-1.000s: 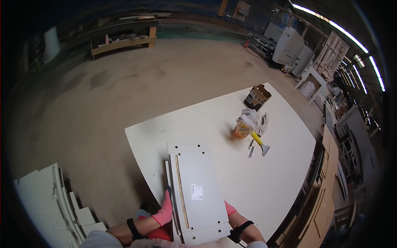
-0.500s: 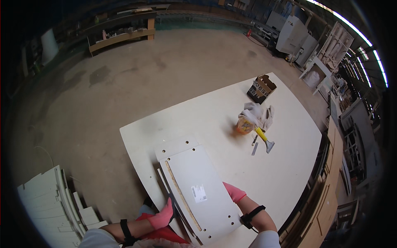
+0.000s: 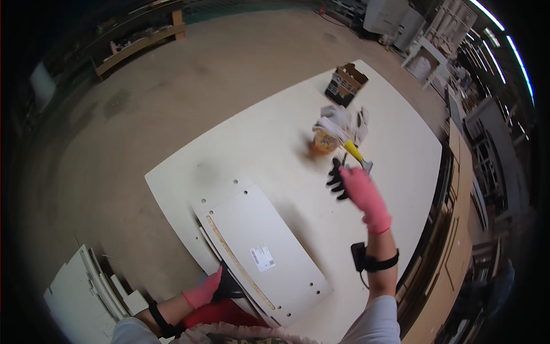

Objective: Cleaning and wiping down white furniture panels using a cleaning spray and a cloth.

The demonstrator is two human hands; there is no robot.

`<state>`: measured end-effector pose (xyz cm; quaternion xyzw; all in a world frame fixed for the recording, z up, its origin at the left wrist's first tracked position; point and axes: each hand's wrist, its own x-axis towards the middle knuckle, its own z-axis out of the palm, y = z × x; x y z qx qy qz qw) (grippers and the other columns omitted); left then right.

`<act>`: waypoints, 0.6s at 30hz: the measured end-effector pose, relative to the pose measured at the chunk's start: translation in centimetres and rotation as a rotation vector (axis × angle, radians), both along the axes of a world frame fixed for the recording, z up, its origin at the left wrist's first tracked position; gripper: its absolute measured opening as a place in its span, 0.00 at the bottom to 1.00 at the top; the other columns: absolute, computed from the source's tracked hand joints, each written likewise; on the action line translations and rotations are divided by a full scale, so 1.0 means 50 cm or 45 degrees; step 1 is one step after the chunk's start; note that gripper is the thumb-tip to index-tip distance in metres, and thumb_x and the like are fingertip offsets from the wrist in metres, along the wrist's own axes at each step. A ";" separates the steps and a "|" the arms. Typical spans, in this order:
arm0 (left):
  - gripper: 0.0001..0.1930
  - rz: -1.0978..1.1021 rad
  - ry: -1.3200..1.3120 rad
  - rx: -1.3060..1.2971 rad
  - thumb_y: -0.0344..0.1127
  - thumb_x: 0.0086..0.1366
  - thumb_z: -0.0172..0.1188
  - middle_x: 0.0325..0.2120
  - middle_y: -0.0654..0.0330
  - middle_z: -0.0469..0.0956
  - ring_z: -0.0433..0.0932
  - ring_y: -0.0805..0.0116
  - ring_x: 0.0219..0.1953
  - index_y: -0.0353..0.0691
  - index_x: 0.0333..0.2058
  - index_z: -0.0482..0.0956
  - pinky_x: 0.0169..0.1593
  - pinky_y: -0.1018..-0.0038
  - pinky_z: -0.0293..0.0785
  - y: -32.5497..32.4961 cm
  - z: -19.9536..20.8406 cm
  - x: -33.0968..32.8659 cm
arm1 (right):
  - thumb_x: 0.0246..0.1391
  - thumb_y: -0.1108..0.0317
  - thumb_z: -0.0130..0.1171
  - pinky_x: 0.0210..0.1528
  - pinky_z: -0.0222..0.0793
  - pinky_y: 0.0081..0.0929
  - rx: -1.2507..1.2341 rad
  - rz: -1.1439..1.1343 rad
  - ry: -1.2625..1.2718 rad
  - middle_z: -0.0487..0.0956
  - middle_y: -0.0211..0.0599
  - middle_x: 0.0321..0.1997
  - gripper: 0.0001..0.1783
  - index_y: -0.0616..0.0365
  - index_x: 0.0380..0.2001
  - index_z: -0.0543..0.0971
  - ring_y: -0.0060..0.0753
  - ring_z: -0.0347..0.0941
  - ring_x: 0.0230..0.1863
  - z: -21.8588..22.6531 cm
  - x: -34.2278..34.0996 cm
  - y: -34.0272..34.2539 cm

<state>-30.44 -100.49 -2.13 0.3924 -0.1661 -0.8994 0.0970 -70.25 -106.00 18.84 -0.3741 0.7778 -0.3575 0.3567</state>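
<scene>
One grooved white panel point(image 3: 269, 238) on the near side of the bench point(image 3: 252, 137) is best kept from sliding by even pressure at its left edge from the left hand point(image 3: 220, 285), whose fingers' closure cannot be told, while the right hand point(image 3: 356, 186) is extended, fingers spread, near the yellow-handled scraper point(image 3: 353, 151).

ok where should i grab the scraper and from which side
Probably midway along its yellow handle, from above and the near side, where the right hand is: the handle is long and slim, the cloth and jar crowd its far end, and the metal head is wider.
</scene>
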 end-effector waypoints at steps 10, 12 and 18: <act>0.36 -0.274 0.314 0.258 0.60 0.63 0.36 0.57 0.47 0.53 0.59 0.51 0.57 0.35 0.58 0.47 0.58 0.56 0.61 -0.039 0.059 -0.098 | 0.60 0.55 0.40 0.52 0.59 0.24 -0.147 -0.343 -0.219 0.76 0.37 0.42 0.24 0.65 0.48 0.70 0.28 0.68 0.46 -0.090 -0.007 0.413; 0.36 -0.272 0.340 0.356 0.60 0.63 0.36 0.57 0.47 0.54 0.59 0.51 0.57 0.35 0.58 0.47 0.58 0.56 0.60 -0.040 0.081 -0.118 | 0.60 0.47 0.36 0.55 0.58 0.29 -0.163 -0.590 -0.508 0.72 0.39 0.49 0.31 0.63 0.53 0.66 0.32 0.66 0.52 -0.165 0.034 0.496; 0.39 -0.819 0.179 0.245 0.62 0.63 0.32 0.55 0.46 0.59 0.64 0.51 0.54 0.32 0.59 0.48 0.57 0.59 0.62 -0.107 0.101 -0.072 | 0.58 0.39 0.29 0.57 0.58 0.33 -0.245 -0.833 -0.795 0.64 0.40 0.58 0.37 0.59 0.57 0.60 0.38 0.61 0.57 -0.235 0.185 0.496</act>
